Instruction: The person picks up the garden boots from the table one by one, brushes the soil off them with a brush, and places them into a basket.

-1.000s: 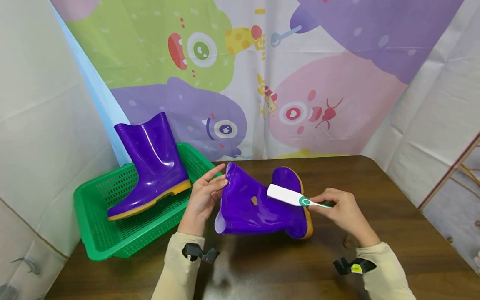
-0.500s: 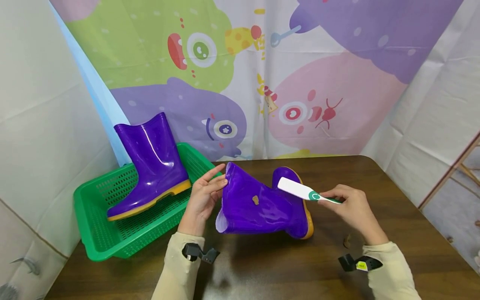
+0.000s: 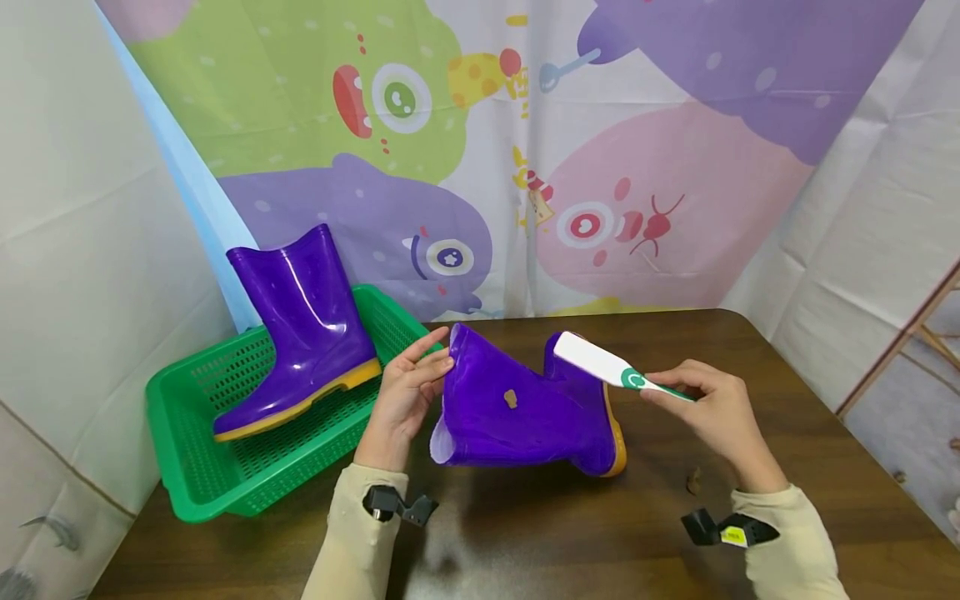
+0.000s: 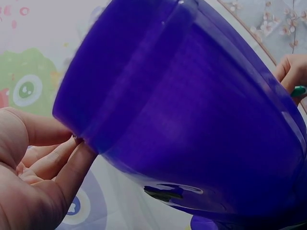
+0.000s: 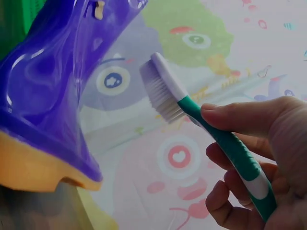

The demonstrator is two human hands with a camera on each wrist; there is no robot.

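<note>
I saw the boot [image 3: 551, 429] just right of the basket [image 3: 300, 471], tipped sideways over the table [image 3: 540, 542], its opening facing the basket. The left hand [image 3: 405, 398] pinched its rim [image 4: 98, 86]. The right hand [image 3: 716, 408], farthest from the basket, gripped a brush [image 3: 626, 374] apart from the boot. A second boot [image 3: 303, 333] sat tilted in the basket.

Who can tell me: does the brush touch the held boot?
No, the right wrist view shows a gap between the brush and the boot.
</note>
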